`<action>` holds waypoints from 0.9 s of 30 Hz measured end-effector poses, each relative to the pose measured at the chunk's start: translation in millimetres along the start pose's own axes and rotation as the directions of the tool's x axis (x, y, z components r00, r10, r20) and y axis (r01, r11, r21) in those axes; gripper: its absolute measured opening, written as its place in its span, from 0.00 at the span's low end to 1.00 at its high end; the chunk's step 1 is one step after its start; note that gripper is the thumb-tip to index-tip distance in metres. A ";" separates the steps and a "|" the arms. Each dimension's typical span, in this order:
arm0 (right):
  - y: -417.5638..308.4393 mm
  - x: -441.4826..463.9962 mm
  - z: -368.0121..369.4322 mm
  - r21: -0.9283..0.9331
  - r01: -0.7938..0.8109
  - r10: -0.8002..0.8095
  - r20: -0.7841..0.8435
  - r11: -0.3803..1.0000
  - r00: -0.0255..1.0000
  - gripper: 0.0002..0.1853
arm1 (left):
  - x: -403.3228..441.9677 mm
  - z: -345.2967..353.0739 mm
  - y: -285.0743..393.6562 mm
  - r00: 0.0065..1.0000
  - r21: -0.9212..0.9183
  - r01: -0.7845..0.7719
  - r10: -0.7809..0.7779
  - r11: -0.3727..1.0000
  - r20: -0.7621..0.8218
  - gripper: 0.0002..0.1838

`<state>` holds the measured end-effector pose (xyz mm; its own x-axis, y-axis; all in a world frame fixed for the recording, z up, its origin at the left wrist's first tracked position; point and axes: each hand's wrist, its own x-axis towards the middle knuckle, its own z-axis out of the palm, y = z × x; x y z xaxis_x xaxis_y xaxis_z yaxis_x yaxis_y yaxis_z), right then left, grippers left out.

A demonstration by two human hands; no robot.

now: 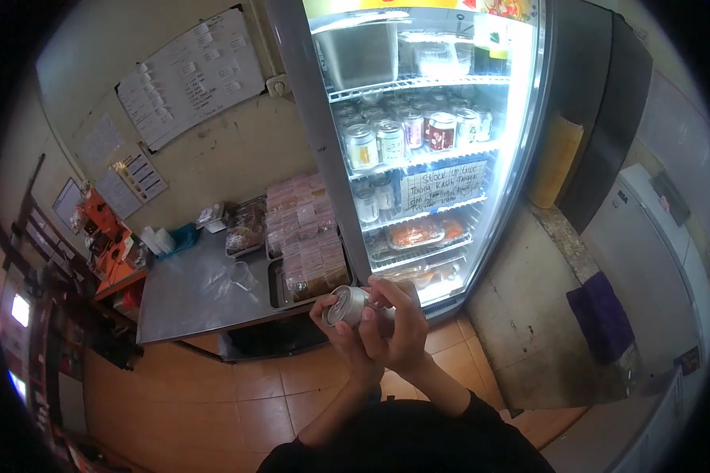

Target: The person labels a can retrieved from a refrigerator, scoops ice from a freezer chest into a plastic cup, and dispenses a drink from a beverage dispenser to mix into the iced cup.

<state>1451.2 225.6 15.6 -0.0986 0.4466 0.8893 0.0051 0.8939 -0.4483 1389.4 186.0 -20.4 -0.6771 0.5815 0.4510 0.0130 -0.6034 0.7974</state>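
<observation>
A silver-topped can (347, 307) is held tilted in front of my body, its lid facing left and up. My left hand (345, 335) is wrapped round its lower left side. My right hand (398, 323) is at the can's right side, its fingers bent against it. Just beyond both hands stands a lit fridge (304, 87) with a glass front. Rows of cans (442, 132) fill one of its shelves, and a handwritten sign (443, 189) hangs below them.
A metal table (189, 292) at the left bears a tray (276, 288) of stacked pink-wrapped packs. On the right are a low wall (521, 299), a purple cloth (601, 315) and a white freezer (647, 244). A whiteboard (189, 75) hangs behind.
</observation>
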 end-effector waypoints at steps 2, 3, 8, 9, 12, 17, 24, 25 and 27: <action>2.9 -2.2 2.2 0.011 0.015 -0.014 -0.045 1.000 0.999 0.20 | -2.4 3.9 3.7 1.000 0.000 -0.002 0.002 1.000 -0.016 0.29; 3.7 -2.5 2.2 0.009 0.014 -0.014 -0.047 1.000 0.999 0.20 | -2.9 3.5 0.9 1.000 -0.001 -0.001 0.001 1.000 -0.014 0.29; 6.6 -9.0 0.5 -0.028 -0.008 0.008 0.010 1.000 1.000 0.19 | -6.6 1.9 -5.8 0.999 0.047 -0.006 0.008 0.999 -0.053 0.30; 6.1 -11.5 0.7 -0.029 -0.008 0.008 0.009 1.000 1.000 0.19 | -6.5 2.0 -5.1 0.999 0.047 -0.005 0.008 0.999 -0.052 0.30; 5.1 -13.2 1.1 -0.031 -0.008 0.007 -0.023 0.999 1.000 0.19 | -5.7 4.1 -0.2 0.997 0.035 0.063 -0.062 0.997 -0.037 0.30; 4.0 -8.5 2.1 -0.002 0.004 -0.004 -0.073 1.000 0.997 0.21 | -7.9 8.0 1.9 0.999 0.016 0.031 -0.030 0.999 -0.026 0.29; 1.1 -15.6 -14.3 0.094 -0.258 0.257 0.025 0.961 0.966 0.16 | -3.8 -1.4 -1.3 0.990 -0.026 0.141 -0.142 0.990 -0.027 0.30; 6.7 -6.2 -21.9 0.076 -0.205 0.200 0.068 0.976 0.978 0.12 | -2.9 -2.0 0.1 0.982 -0.132 0.183 -0.186 0.974 -0.013 0.30; -0.1 11.0 -31.4 0.058 -0.194 0.185 0.133 0.979 0.974 0.07 | -1.5 -4.1 1.3 0.972 -0.235 0.229 -0.234 0.945 0.007 0.30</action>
<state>1481.4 231.6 28.3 -0.2277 0.5949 0.7709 -0.0336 0.7864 -0.6168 1387.5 182.1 -21.8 -0.6560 0.7104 0.2548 -0.3158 -0.5651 0.7622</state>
